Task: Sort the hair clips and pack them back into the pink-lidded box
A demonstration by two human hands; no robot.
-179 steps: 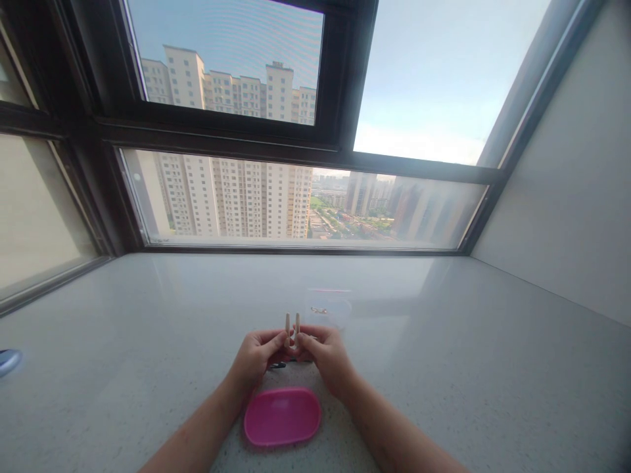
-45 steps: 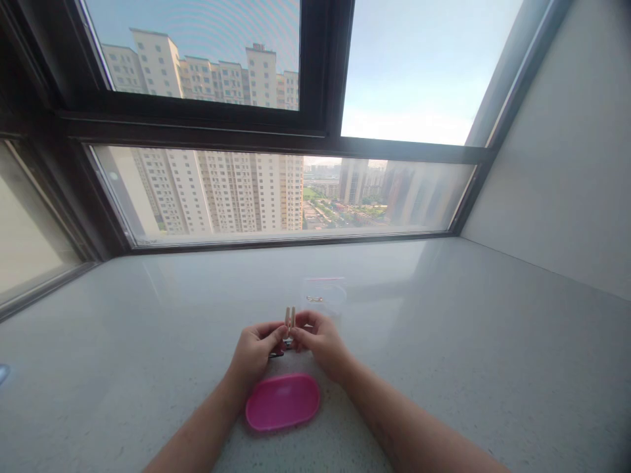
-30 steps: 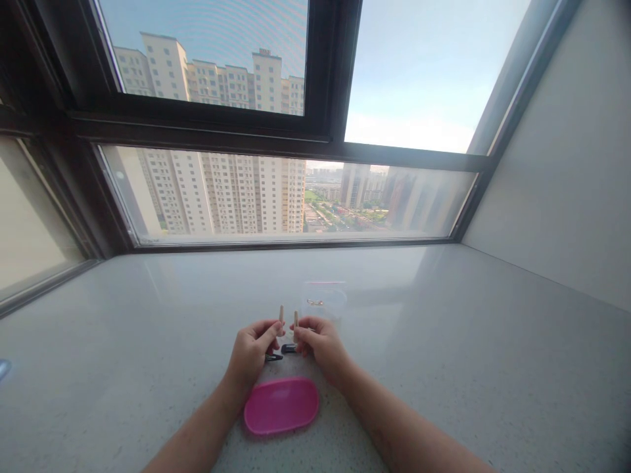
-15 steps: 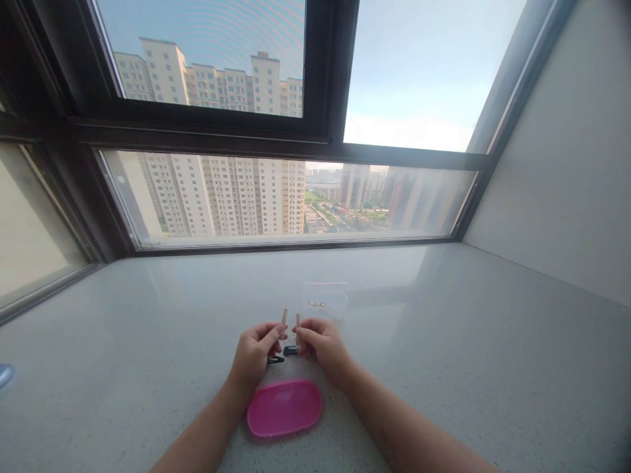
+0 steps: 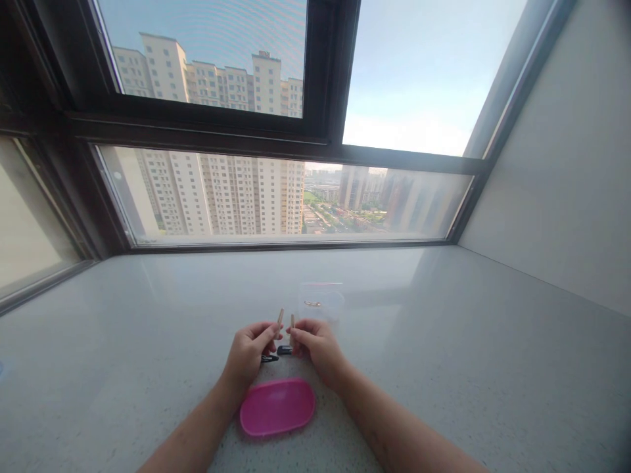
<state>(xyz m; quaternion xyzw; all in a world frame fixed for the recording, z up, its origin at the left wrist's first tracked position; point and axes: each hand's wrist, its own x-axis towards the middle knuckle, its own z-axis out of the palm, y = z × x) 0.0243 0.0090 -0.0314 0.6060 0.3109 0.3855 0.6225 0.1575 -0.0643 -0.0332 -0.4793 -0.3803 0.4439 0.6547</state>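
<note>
My left hand (image 5: pixel 250 349) pinches a slim beige clip-like piece (image 5: pixel 280 320) between thumb and fingers, its tip pointing up. Opposite it, my right hand (image 5: pixel 318 347) grips a similar slim beige piece (image 5: pixel 292 323), also upright. A small gap separates the two pieces; their exact kind is too small to tell. Below my fingers, a black snap hair clip (image 5: pixel 269 359) lies beside my left hand. Another dark hair clip (image 5: pixel 284 350) is by my right fingertips, partly covered by them. Nearer to me, between my forearms, rests a shallow pink oval tray (image 5: pixel 277 407).
Beyond my right hand lies a clear zip bag (image 5: pixel 331 303) with a small gold-coloured item (image 5: pixel 312 303) on or in it. All this is on a pale speckled sill (image 5: pixel 148 341). Dark-framed windows (image 5: pixel 211 135) close off the back, and a white wall (image 5: pixel 557 171) stands at the right.
The whole view has shifted slightly, so the tray, clips and hands appear a little further left. Both hands keep their pinch on the beige pieces.
</note>
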